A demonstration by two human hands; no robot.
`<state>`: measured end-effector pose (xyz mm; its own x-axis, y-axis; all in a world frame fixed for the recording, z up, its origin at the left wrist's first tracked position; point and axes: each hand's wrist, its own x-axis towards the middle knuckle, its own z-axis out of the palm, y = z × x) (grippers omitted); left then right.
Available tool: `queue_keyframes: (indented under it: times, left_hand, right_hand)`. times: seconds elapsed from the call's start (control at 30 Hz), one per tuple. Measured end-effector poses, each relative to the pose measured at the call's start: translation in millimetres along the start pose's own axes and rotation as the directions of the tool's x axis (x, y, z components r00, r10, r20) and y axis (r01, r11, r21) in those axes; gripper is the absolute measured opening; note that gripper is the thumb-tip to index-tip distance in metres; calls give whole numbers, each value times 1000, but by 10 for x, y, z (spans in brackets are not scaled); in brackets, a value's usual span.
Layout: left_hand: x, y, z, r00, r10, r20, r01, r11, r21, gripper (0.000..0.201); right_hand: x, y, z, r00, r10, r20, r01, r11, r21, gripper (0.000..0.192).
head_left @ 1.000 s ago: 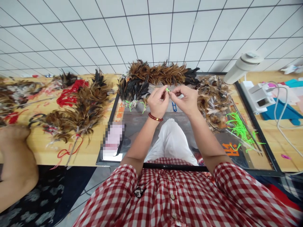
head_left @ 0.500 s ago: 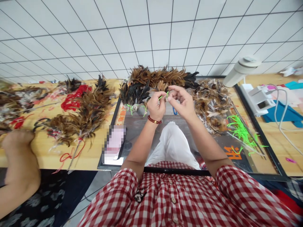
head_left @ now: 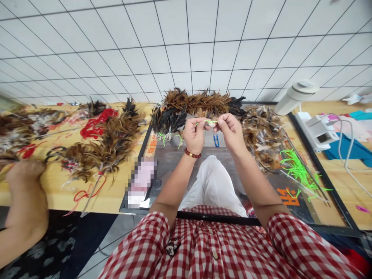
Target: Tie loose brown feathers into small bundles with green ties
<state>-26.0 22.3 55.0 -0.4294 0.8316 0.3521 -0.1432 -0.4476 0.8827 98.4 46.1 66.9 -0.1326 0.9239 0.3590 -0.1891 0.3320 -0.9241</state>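
Note:
Between my two hands a short bright green string (head_left: 210, 121) is stretched, over the base of a small bunch of brown feathers (head_left: 209, 115). My left hand (head_left: 194, 133), with a dark red bead bracelet at the wrist, pinches one end. The other end is pinched by my right hand (head_left: 231, 130). Fingers partly hide the feather bunch. Just below lies a small blue-handled tool (head_left: 216, 140). Left of my hands is a bundle of black feathers (head_left: 168, 119) with green ties at its base. Behind them runs a long row of brown feathers (head_left: 197, 101).
Loose brown feathers (head_left: 260, 135) and a pile of green strings (head_left: 296, 166) lie to the right. A white bottle (head_left: 296, 97) and a white power adapter (head_left: 322, 133) stand beyond. A phone (head_left: 142, 180) lies left, near red strings (head_left: 97, 122) and a co-worker's arm (head_left: 27, 193).
My hands have drawn slightly apart, and the green string is now pulled taut and level between them. The view has tilted up a little. More of the blue-handled tool shows.

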Motion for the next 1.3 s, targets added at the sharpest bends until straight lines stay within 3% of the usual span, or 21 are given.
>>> queue_keyframes:
  times: [0.17,0.27,0.37,0.6,0.7,0.77,0.83,0.93,1.03,1.1,1.2,1.3]
  left_hand:
    - [66,-21,30,1000,-20,11,23,942,-336,53]
    - [103,48,46,982,-187,1,172,900,-401,49]
    - [131,138,60,938,-347,1,315,848,-427,41]
    - [215,216,6,890,-453,-55,399,831,-388,32]
    - [240,216,-30,887,-461,-32,422,836,-351,31]
    - [251,206,-45,866,-499,-6,473,825,-309,31]
    - [249,188,-52,823,-568,-17,544,797,-262,32]
    - [189,157,-71,727,-681,-87,648,723,-241,32]
    - [41,130,-130,591,-806,42,789,566,-239,35]
    - [-83,108,-189,542,-830,133,824,494,-276,30]
    - [-250,69,-309,575,-812,96,788,519,-330,17]
    - [-316,42,-504,675,-737,-34,717,667,-201,26]
  right_hand:
    - [2,6,-12,999,-32,10,31,998,52,52]
    - [12,35,-4,999,-30,-10,31,997,69,52]
    - [27,77,27,998,37,-52,-28,986,167,55]
    - [6,125,126,982,189,-1,-177,918,355,52]
    - [-9,161,132,988,152,3,-148,957,248,46]
    - [-10,187,105,998,70,4,-70,997,39,36]
    - [0,213,58,998,-51,33,57,973,-225,24]
    - [17,254,-25,966,-211,152,259,833,-490,12]
    - [-4,302,-73,929,-234,285,359,754,-550,11]
    - [-52,338,-77,901,-219,376,407,729,-550,12]
    - [-172,367,-85,825,-206,526,505,687,-523,15]
    - [-327,369,-152,802,-218,556,537,670,-512,13]
